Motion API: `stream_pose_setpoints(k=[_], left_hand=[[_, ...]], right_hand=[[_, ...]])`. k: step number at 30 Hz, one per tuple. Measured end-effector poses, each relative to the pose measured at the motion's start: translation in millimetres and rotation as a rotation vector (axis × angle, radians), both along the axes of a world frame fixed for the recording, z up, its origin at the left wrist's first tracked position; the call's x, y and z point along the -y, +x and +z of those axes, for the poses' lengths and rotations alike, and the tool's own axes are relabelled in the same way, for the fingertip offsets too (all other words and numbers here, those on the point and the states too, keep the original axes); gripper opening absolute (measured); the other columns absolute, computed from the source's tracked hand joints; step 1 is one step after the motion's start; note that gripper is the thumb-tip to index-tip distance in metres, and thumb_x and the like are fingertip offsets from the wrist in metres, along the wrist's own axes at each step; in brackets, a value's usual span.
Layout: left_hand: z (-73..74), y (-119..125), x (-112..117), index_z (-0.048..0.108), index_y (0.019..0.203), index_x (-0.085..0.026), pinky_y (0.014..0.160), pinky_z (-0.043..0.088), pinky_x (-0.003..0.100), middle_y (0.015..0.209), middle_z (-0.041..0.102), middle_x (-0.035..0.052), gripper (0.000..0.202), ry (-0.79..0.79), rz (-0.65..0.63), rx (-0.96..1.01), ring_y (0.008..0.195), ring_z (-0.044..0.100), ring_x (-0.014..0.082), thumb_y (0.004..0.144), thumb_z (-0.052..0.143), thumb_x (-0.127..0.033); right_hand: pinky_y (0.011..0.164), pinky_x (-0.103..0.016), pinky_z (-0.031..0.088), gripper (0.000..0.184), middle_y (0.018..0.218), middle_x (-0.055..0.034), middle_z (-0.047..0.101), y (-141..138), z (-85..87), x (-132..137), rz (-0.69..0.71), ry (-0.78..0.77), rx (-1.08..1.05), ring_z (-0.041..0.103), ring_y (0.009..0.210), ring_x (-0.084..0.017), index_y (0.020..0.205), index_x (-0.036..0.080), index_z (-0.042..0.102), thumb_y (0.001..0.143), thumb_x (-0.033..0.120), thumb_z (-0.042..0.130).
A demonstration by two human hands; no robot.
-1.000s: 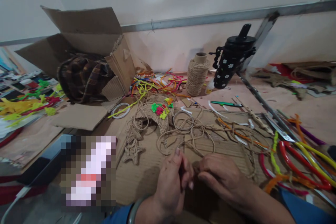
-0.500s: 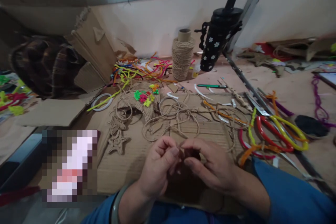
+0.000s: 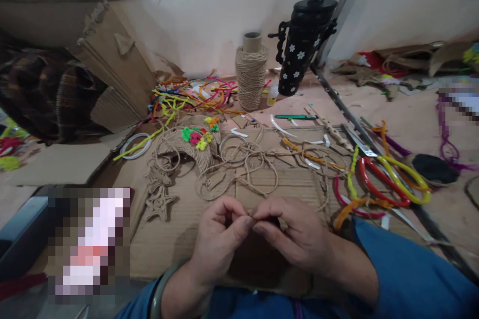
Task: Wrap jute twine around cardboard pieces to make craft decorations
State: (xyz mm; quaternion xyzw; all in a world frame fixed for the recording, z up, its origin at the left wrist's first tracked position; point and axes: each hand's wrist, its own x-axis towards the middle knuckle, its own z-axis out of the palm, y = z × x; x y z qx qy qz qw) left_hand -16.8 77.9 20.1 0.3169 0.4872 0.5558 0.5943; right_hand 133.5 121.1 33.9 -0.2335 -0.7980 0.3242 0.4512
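Note:
My left hand (image 3: 219, 241) and my right hand (image 3: 294, 234) meet low in the middle, over a flat sheet of cardboard (image 3: 179, 239). Both pinch together at the fingertips on a thin strand of jute twine (image 3: 253, 215); how much of it lies under the fingers is hidden. Loose loops of the same twine (image 3: 239, 169) lie just beyond the hands. A jute crescent with small coloured flowers (image 3: 196, 142) and a jute star (image 3: 159, 204) rest to the left of the loops.
A twine spool (image 3: 250, 79) and a black flowered bottle (image 3: 299, 50) stand at the wall. Coloured pipe cleaners (image 3: 194, 97) are heaped behind; red and yellow tubes (image 3: 389, 184) lie right. A torn cardboard box (image 3: 112, 70) with dark plaid cloth (image 3: 45, 94) is at left.
The view has tilted down and shifted left. My hands rose from resting side by side on the cardboard and now pinch together at the fingertips.

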Motion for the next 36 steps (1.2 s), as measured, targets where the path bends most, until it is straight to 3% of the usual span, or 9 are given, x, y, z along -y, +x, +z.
stream_pose_setpoints(k=[6,10,13,17,21,26,29,36], left_hand=[[-4.1,-2,2,0.062,0.064,-0.017,0.047,0.032,0.018,0.054,0.048,-0.0048,0.031,0.026,-0.013,-0.03,0.051,0.04,0.0079,0.063,0.08,-0.042],[-2.9,-1,2,0.062,0.069,-0.02,0.055,0.039,0.019,0.058,0.051,-0.0042,0.021,0.12,0.002,0.007,0.056,0.046,0.0097,0.074,0.073,-0.037],[-0.5,-2,1,0.067,0.088,-0.024,0.082,0.045,0.026,0.083,0.064,0.0015,0.014,0.321,-0.029,-0.049,0.086,0.058,0.0165,0.079,0.069,-0.035],[3.1,-4,1,0.066,0.109,-0.029,0.104,0.035,0.036,0.119,0.062,0.0054,0.028,0.38,-0.219,-0.12,0.119,0.049,0.0239,0.082,0.065,-0.034],[7.4,-5,0,0.068,0.109,-0.031,0.106,0.033,0.033,0.125,0.062,0.0024,0.026,0.322,-0.339,-0.054,0.123,0.048,0.0222,0.084,0.062,-0.031],[9.5,-5,-2,0.072,0.102,-0.028,0.103,0.035,0.03,0.12,0.065,0.0022,0.021,0.261,-0.412,0.057,0.12,0.05,0.0215,0.085,0.059,-0.027],[9.6,-5,-3,0.072,0.098,-0.028,0.103,0.035,0.029,0.117,0.065,0.002,0.019,0.251,-0.417,0.1,0.119,0.05,0.0213,0.086,0.059,-0.033],[6.2,-7,0,0.068,0.099,-0.033,0.105,0.032,0.034,0.118,0.063,-0.001,0.017,0.276,-0.401,0.04,0.121,0.048,0.0201,0.09,0.053,-0.032]], right_hand=[[0.053,-0.016,0.043,0.012,0.069,0.0015,0.064,1,-0.8,1,-0.032,0.016,-0.007,0.058,0.058,-0.007,0.085,0.02,0.053,0.093,0.027,0.048],[0.053,-0.017,0.042,0.013,0.063,0.0026,0.058,0,-4.3,1,0.013,-0.014,-0.01,0.054,0.056,-0.008,0.08,0.02,0.05,0.091,0.027,0.05],[0.053,-0.02,0.042,0.012,0.064,0.002,0.055,-1,-7.5,1,0.095,-0.043,-0.044,0.052,0.057,-0.009,0.078,0.021,0.045,0.089,0.024,0.048],[0.054,-0.02,0.042,0.015,0.065,0.0013,0.056,-4,-10.3,1,0.14,0.005,-0.021,0.052,0.058,-0.009,0.076,0.021,0.041,0.089,0.023,0.047],[0.054,-0.022,0.043,0.016,0.062,0.0002,0.06,-4,-13.6,1,0.089,0.145,0.102,0.055,0.059,-0.012,0.072,0.021,0.043,0.088,0.018,0.045],[0.074,-0.03,0.052,0.015,0.091,-0.0081,0.068,1,-15.9,-4,0.104,0.299,0.229,0.062,0.089,-0.018,0.088,0.017,0.054,0.083,0.009,0.043],[0.077,-0.03,0.053,0.02,0.094,-0.0076,0.068,2,-16.2,-5,0.097,0.355,0.253,0.061,0.095,-0.018,0.095,0.017,0.056,0.086,0.009,0.041],[0.069,-0.027,0.053,0.019,0.087,-0.0061,0.067,0,-15.4,-7,0.104,0.368,0.224,0.062,0.085,-0.016,0.098,0.016,0.056,0.093,0.014,0.037]])
